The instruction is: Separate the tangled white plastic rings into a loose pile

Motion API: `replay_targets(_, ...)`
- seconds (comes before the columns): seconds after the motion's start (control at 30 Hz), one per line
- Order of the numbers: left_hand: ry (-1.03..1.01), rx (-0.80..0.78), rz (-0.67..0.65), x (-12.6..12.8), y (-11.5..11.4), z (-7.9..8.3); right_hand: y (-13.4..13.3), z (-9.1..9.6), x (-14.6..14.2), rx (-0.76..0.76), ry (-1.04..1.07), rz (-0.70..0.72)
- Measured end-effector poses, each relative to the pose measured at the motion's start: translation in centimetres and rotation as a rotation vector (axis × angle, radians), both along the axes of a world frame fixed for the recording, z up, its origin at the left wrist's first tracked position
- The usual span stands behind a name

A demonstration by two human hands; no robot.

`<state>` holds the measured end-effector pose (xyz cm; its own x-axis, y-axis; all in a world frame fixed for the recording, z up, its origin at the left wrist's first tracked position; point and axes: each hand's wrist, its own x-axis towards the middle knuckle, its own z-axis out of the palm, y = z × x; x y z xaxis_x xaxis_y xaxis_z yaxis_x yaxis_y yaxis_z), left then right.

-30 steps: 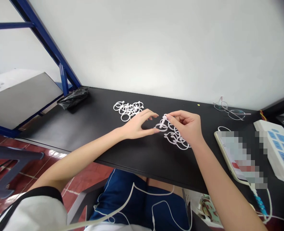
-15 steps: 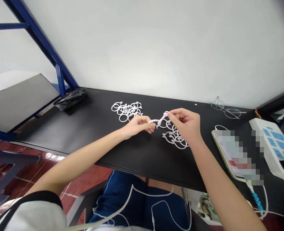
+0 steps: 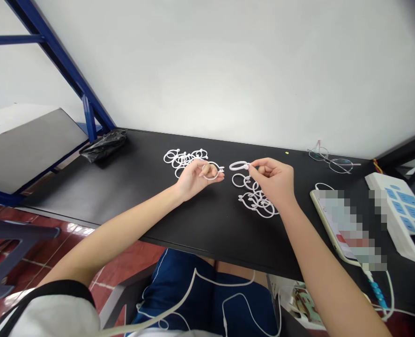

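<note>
My left hand (image 3: 194,181) is closed on a white plastic curtain ring (image 3: 218,167), which has a gap with small knobs on its right side. Between the thumb and index finger of my right hand (image 3: 275,180) is another white ring (image 3: 238,163), seen nearly edge-on, its knobbed end at my fingertips. The two held rings are apart. Behind my left hand lies a pile of white rings (image 3: 179,161), partly covered by it. More rings (image 3: 258,203) lie below my right hand, some hidden by that hand.
The black table (image 3: 151,187) meets a white wall. Eyeglasses (image 3: 334,161), a phone (image 3: 329,224) with a cable, and a white power strip (image 3: 393,206) lie on the right. A crumpled black plastic bag (image 3: 104,145) sits at the left, by a blue metal frame (image 3: 63,61).
The two rings, linked or touching between my hands before, are now apart. My left hand has moved slightly up and turned, with its ring; my right hand keeps hold of the other.
</note>
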<state>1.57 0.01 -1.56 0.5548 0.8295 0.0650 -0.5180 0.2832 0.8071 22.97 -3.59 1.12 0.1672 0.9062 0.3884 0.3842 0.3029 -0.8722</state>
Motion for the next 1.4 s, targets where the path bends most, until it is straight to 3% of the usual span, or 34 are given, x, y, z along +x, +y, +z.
replay_targets(0.1, 0.168, 0.191, 0.037, 0.1, -0.3, -0.1, 0.3, -0.1, 0.3, 0.051, 0.113, -0.128)
replay_targets(0.23, 0.538, 0.722, -0.013, 0.8, -1.8, -0.2, 0.5, -0.1, 0.3, 0.070, 0.187, -0.161)
replay_targets(0.3, 0.671, 0.916, -0.036, 1.0, -2.5, -0.5, 0.5, -0.2, 0.2, 0.070, 0.190, -0.146)
replay_targets(0.53, 0.829, 1.165, -0.066, 0.7, -2.1, -1.6, 0.3, -0.1, -0.2, 0.074, 0.142, -0.111)
replay_targets(0.63, 0.818, 1.170, -0.021, 0.5, -1.8, -1.5, 0.2, -0.1, -0.2, 0.070, 0.137, -0.102)
replay_targets(0.73, 0.826, 1.108, 0.105, 0.6, -1.9, -1.1, 0.1, -0.1, -0.2, 0.038, 0.137, -0.076)
replay_targets(0.87, 0.792, 0.893, 0.349, 0.7, -2.2, -0.4, -0.3, 0.1, -0.5, 0.006, 0.089, 0.009)
replay_targets(0.93, 0.714, 0.777, 0.387, 0.8, -2.2, -0.2, -0.5, 0.2, -0.7, -0.022, 0.041, 0.075)
replay_targets(1.1, 0.565, 0.624, 0.240, 0.8, -1.9, -0.4, -0.7, 0.2, -1.0, -0.088, -0.045, 0.192)
replay_targets(1.3, 0.395, 0.442, -0.184, 0.6, -1.8, -0.2, -0.7, 0.4, -0.8, -0.178, -0.062, 0.276)
replay_targets(1.4, 0.360, 0.455, -0.197, 0.5, -1.7, -0.4, -0.8, 0.5, -0.8, -0.230, -0.045, 0.332)
